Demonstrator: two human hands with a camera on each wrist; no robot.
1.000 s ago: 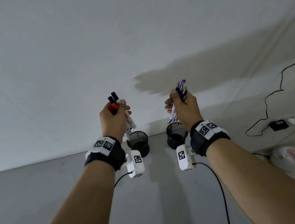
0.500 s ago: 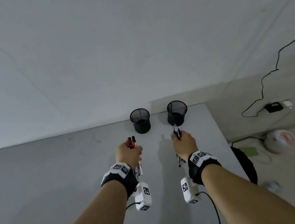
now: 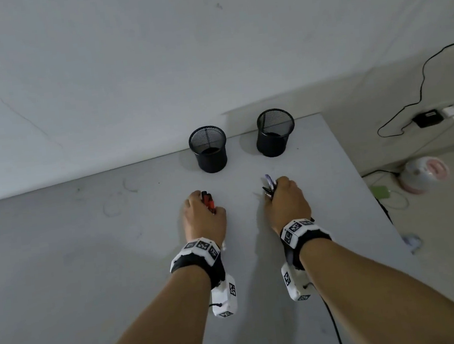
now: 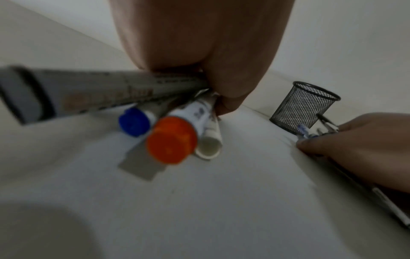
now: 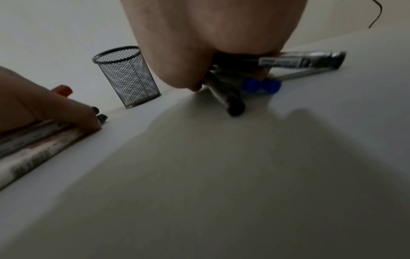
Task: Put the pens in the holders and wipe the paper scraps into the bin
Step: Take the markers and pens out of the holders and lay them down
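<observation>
Two black mesh holders stand at the table's far edge, the left holder (image 3: 208, 149) and the right holder (image 3: 275, 132), both with nothing in them. My left hand (image 3: 204, 217) grips a bundle of thick markers (image 4: 173, 138) with red, blue and white ends, low on the table in front of the left holder. My right hand (image 3: 284, 200) grips a bundle of thin pens (image 5: 261, 85), black and blue, down on the table in front of the right holder. In the right wrist view the left holder (image 5: 127, 77) stands beyond the knuckles. No paper scraps show.
The grey table (image 3: 90, 272) meets a white wall at the back and ends at its right edge (image 3: 363, 184). On the floor to the right lie a black cable with an adapter (image 3: 426, 118), a round white and pink device (image 3: 422, 175) and a green object (image 3: 379, 192).
Both hands came down from in front of the wall to the table surface, still gripping their bundles. The view tilted down, so the holders now sit beyond the hands.
</observation>
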